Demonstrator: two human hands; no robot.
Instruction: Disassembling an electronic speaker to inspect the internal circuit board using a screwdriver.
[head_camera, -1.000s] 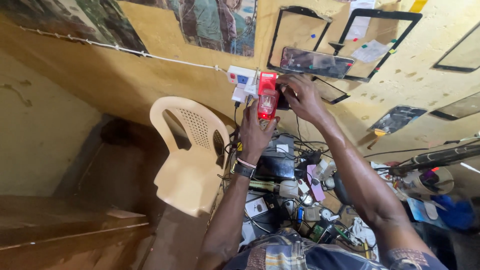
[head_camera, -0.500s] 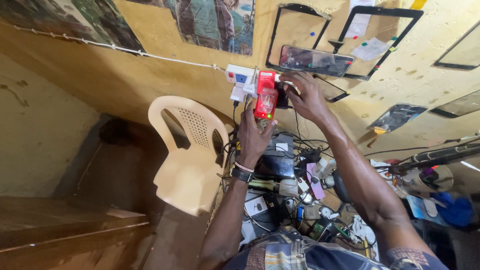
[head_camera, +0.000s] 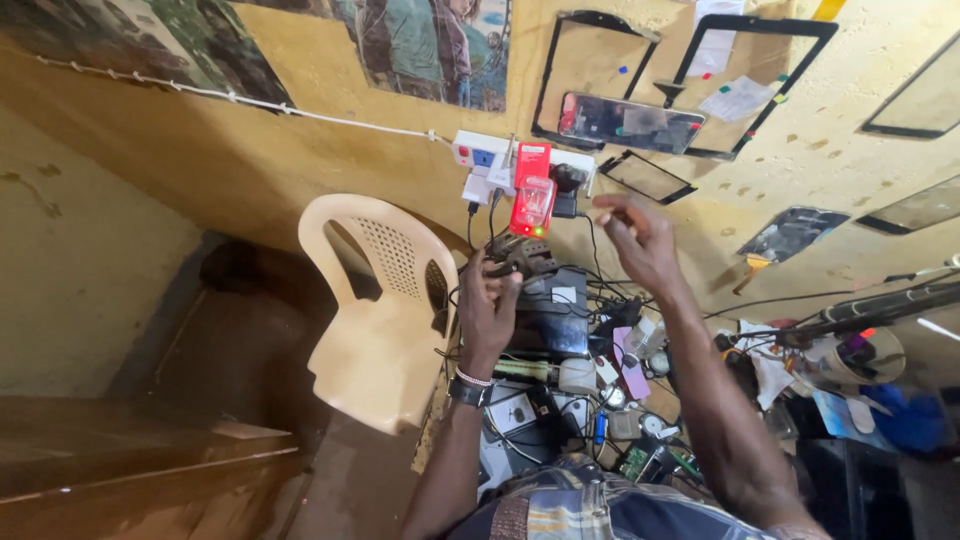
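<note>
A red charger (head_camera: 532, 195) with a small green light hangs plugged into a white power strip (head_camera: 478, 155) on the yellow wall. Just below it, my left hand (head_camera: 488, 310) is closed around a dark adapter (head_camera: 520, 257) with thin cables trailing from it; a watch sits on that wrist. My right hand (head_camera: 640, 238) hovers to the right of the charger and a black plug (head_camera: 568, 180), fingers apart and holding nothing, touching neither.
A cream plastic chair (head_camera: 380, 300) stands left of my arms. Below the hands, a cluttered bench (head_camera: 560, 330) holds a black box, cables, circuit boards and small parts. A phone (head_camera: 625, 122) and black screen frames (head_camera: 760, 60) hang on the wall. A wooden bench (head_camera: 130, 470) is at the lower left.
Both hands have come off the red charger and the socket. My left hand dropped lower with the dark adapter, and my right hand drew back to the right and opened.
</note>
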